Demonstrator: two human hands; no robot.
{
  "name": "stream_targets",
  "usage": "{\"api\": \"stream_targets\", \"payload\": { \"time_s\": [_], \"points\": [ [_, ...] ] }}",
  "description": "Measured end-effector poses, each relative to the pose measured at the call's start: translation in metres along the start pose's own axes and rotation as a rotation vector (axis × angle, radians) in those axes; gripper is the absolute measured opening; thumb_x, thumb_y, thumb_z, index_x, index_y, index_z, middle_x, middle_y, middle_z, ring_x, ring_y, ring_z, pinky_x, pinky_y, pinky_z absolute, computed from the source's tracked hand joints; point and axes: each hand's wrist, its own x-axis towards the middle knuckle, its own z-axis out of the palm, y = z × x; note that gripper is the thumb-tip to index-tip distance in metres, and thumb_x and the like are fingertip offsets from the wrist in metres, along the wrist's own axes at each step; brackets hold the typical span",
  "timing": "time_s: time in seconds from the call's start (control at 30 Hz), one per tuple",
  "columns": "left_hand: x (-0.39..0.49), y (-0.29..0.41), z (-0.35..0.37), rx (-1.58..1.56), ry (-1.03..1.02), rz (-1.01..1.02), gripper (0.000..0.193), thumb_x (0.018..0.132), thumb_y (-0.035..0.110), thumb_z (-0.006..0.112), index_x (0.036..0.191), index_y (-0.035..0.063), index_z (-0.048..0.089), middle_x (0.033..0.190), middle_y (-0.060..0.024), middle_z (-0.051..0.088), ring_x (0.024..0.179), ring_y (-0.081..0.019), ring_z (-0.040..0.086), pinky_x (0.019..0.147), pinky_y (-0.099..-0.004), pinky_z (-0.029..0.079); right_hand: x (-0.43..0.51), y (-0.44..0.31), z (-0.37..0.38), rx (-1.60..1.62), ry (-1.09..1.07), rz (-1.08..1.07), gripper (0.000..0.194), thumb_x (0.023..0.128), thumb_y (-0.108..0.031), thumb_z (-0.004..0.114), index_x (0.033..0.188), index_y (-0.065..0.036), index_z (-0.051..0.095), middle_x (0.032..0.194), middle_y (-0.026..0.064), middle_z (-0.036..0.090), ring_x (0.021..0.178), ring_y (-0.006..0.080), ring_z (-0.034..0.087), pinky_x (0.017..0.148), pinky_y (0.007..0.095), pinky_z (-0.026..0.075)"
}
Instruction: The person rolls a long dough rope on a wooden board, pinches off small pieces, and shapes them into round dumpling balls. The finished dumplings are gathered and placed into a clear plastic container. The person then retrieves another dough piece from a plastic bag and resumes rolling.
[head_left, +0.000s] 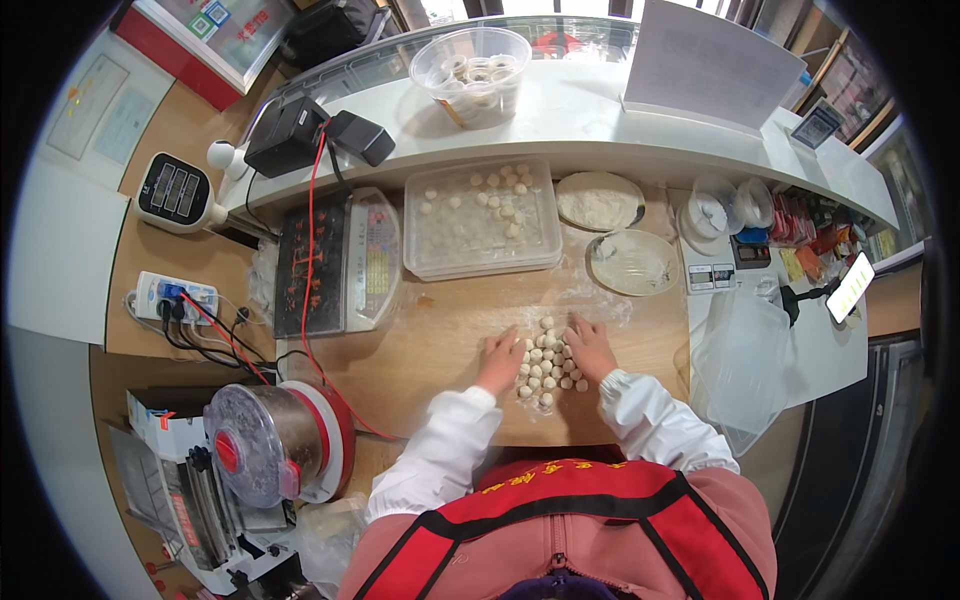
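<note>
Small white dough pieces (556, 367) lie bunched together on the floured wooden board (450, 382). My left hand (501, 363) rests at the left side of this cluster, fingertips pointing forward and close to the outer pieces. On the opposite side, my right hand (591, 348) is spread on the board, its fingers beside the cluster's right edge. Neither hand grips anything. Beyond the hands sits a clear plastic box (450, 251) with more dough pieces. To its right are an oval plate of flour (598, 202) and a second flour-dusted plate (634, 262).
A weighing scale (311, 262) stands left of the box, with a red cable (306, 300) crossing onto the board. A steel-bowl mixer (270, 442) is at lower left. Clear plastic lids (742, 360) and a lit phone on a holder (850, 288) are at right. A raised white counter (570, 120) runs behind.
</note>
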Motion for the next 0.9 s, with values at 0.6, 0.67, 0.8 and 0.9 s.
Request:
{"api": "stream_targets", "payload": {
  "time_s": [0.6, 0.67, 0.8, 0.9],
  "points": [
    [0.052, 0.131, -0.001, -0.293, 0.282, 0.239, 0.044, 0.104, 0.038, 0.046, 0.128, 0.003, 0.057, 0.116, -0.0164, 0.063, 0.108, -0.0305, 0.061, 0.093, -0.0389, 0.048, 0.053, -0.096, 0.001, 0.654, -0.011, -0.101, 0.042, 0.101, -0.029, 0.046, 0.131, -0.002, 0.059, 0.095, 0.0165, 0.066, 0.076, 0.024, 0.061, 0.07, 0.0346, 0.052],
    [0.061, 0.163, -0.042, -0.43, 0.167, 0.273, 0.045, 0.105, 0.04, 0.046, 0.129, 0.0037, 0.056, 0.115, -0.01, 0.064, 0.105, -0.0252, 0.062, 0.088, -0.0363, 0.05, 0.068, -0.146, -0.022, 0.761, -0.103, -0.048, 0.04, 0.102, -0.032, 0.045, 0.12, -0.001, 0.062, 0.085, 0.0121, 0.064, 0.072, 0.0211, 0.06, 0.065, 0.0331, 0.051],
    [0.076, 0.199, -0.121, -0.71, 0.063, 0.137, 0.056, 0.105, 0.044, 0.045, 0.143, 0.0023, 0.044, 0.139, -0.0119, 0.053, 0.124, -0.0249, 0.054, 0.086, -0.0412, 0.056, 0.102, -0.221, -0.057, 0.683, -0.124, -0.239, 0.04, 0.103, -0.047, 0.042, 0.112, -0.012, 0.058, 0.1, 0.0034, 0.061, 0.087, 0.0151, 0.058, 0.07, 0.0366, 0.051],
    [0.078, 0.173, -0.15, -0.59, 0.244, 0.178, 0.06, 0.105, 0.041, 0.047, 0.15, 0.0018, 0.037, 0.157, -0.0165, 0.035, 0.137, -0.0275, 0.044, 0.089, -0.0421, 0.057, 0.105, -0.212, -0.072, 0.707, 0.013, -0.116, 0.052, 0.102, -0.051, 0.047, 0.134, -0.011, 0.055, 0.126, 0.0031, 0.056, 0.115, 0.0194, 0.052, 0.084, 0.0421, 0.051]
  ]
}}
